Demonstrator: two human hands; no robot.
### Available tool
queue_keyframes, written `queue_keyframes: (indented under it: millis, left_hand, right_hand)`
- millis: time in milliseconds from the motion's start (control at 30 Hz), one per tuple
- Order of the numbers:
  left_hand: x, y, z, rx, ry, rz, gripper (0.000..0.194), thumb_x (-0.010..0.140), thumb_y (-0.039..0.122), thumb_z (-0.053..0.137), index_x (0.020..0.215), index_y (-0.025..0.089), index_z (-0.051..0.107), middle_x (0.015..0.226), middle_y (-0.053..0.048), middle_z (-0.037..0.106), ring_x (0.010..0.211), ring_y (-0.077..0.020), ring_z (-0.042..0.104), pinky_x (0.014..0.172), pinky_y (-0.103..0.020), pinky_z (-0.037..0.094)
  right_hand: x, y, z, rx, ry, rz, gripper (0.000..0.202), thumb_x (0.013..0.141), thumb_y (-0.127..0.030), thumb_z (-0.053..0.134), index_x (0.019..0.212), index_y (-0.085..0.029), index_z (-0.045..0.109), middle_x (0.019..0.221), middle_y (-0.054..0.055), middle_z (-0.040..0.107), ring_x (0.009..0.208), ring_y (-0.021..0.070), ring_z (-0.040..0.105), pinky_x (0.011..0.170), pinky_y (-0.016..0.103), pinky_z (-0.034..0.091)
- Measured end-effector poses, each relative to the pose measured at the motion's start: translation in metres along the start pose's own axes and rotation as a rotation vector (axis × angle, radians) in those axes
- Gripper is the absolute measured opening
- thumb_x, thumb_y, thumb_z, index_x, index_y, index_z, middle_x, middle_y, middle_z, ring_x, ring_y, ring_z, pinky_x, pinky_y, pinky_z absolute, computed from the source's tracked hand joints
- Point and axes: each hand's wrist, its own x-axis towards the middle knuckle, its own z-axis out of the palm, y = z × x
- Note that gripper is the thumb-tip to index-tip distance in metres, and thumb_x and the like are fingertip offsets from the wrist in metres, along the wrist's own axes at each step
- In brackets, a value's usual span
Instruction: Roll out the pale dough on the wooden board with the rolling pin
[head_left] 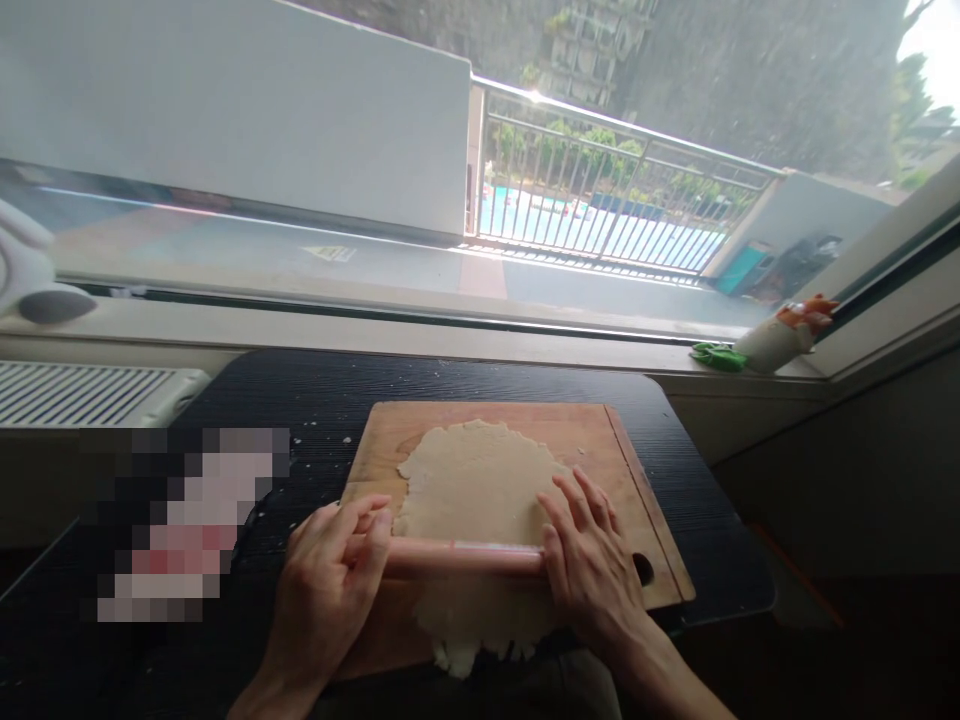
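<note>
A flat sheet of dough (480,480) with ragged edges lies on a wooden cutting board (645,500). Across its near part rests a smooth, pinkish rolling pin (465,560). My left hand (330,570) is closed round the pin's left end, with thumb and fingers curled over it. On the right end sits my right hand (589,550), palm over the pin, its fingers reaching forward above the dough's right edge. The pin's two ends are hidden under my hands. Nearest me, torn bits of dough hang past the board's front edge.
The board stands on a black table (709,540) with white specks at its left. A pixelated patch (195,520) hides something on the left. Behind are a window sill (525,345), a white radiator (97,395) and a pale pot-like ornament (776,345) beside a green cloth-like thing (718,357).
</note>
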Motion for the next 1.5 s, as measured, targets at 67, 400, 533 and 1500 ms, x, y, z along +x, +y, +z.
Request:
queue_keyframes:
  millis: [67, 400, 533, 1500]
  left_hand:
    - [0.0, 0.001, 0.0, 0.005, 0.004, -0.005, 0.023, 0.087, 0.036, 0.046, 0.098, 0.02, 0.059, 0.089, -0.004, 0.061, 0.086, -0.0198, 0.056, 0.085, -0.035, 0.04]
    - [-0.001, 0.004, -0.001, 0.009, 0.008, -0.007, 0.021, 0.087, 0.033, 0.047, 0.098, 0.02, 0.058, 0.09, -0.004, 0.061, 0.086, -0.0197, 0.056, 0.085, -0.036, 0.041]
    - [0.002, 0.004, 0.0, 0.02, 0.016, 0.006, 0.02, 0.086, 0.033, 0.048, 0.096, 0.019, 0.059, 0.085, -0.004, 0.06, 0.081, -0.0192, 0.055, 0.084, -0.037, 0.041]
    - [-0.033, 0.021, -0.023, 0.111, -0.015, 0.126, 0.018, 0.087, 0.02, 0.045, 0.1, 0.021, 0.057, 0.089, -0.002, 0.065, 0.086, -0.0184, 0.056, 0.096, -0.044, 0.035]
  right_hand:
    - [0.019, 0.001, 0.0, 0.004, 0.015, 0.026, 0.038, 0.088, -0.027, 0.04, 0.124, -0.022, 0.05, 0.139, 0.006, 0.04, 0.135, 0.0272, 0.019, 0.107, 0.048, 0.025]
    - [-0.052, -0.02, 0.007, -0.071, 0.061, -0.179, 0.054, 0.087, -0.027, 0.045, 0.138, -0.012, 0.034, 0.142, 0.008, 0.037, 0.133, 0.0253, 0.027, 0.105, 0.041, 0.031]
    - [-0.014, -0.016, 0.002, -0.009, 0.02, -0.082, 0.044, 0.09, -0.032, 0.041, 0.131, -0.017, 0.045, 0.139, 0.006, 0.041, 0.134, 0.026, 0.025, 0.104, 0.042, 0.032]
    - [-0.039, -0.022, 0.017, -0.065, 0.139, -0.284, 0.052, 0.086, -0.027, 0.046, 0.136, -0.012, 0.039, 0.142, 0.01, 0.036, 0.132, 0.028, 0.029, 0.102, 0.043, 0.032]
